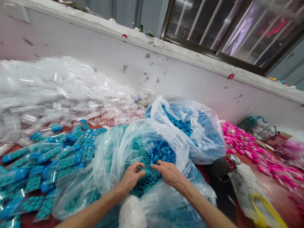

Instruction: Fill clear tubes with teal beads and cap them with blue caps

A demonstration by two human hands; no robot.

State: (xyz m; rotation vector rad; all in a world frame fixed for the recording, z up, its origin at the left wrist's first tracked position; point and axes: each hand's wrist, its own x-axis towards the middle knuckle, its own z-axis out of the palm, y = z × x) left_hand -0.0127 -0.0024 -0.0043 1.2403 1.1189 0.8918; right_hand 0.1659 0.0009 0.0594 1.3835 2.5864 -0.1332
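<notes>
My left hand (pixel 131 177) is over an open clear plastic bag (pixel 111 159) of small teal beads (pixel 148 182). Its fingers are curled, thumb close to the index finger; a faint see-through shape shows just beyond them, and I cannot make out what they hold. My right hand (pixel 169 174) comes in from the other side, index finger reaching left and the rest bent in. Its fingertips are by a heap of blue caps (pixel 162 152) lying beside the beads, and anything pinched there is hidden. A white bundled piece of plastic (pixel 132 216) sits below my hands.
Bead-filled clear tubes with blue caps (pixel 50 153) spread at left, before a large pile of empty clear tubes (pixel 48 88). Behind stands another bag of blue caps (pixel 204 130). Pink pieces (pixel 252 146), a dark bottle (pixel 219 167) and a yellow-handled bag (pixel 252 194) lie right.
</notes>
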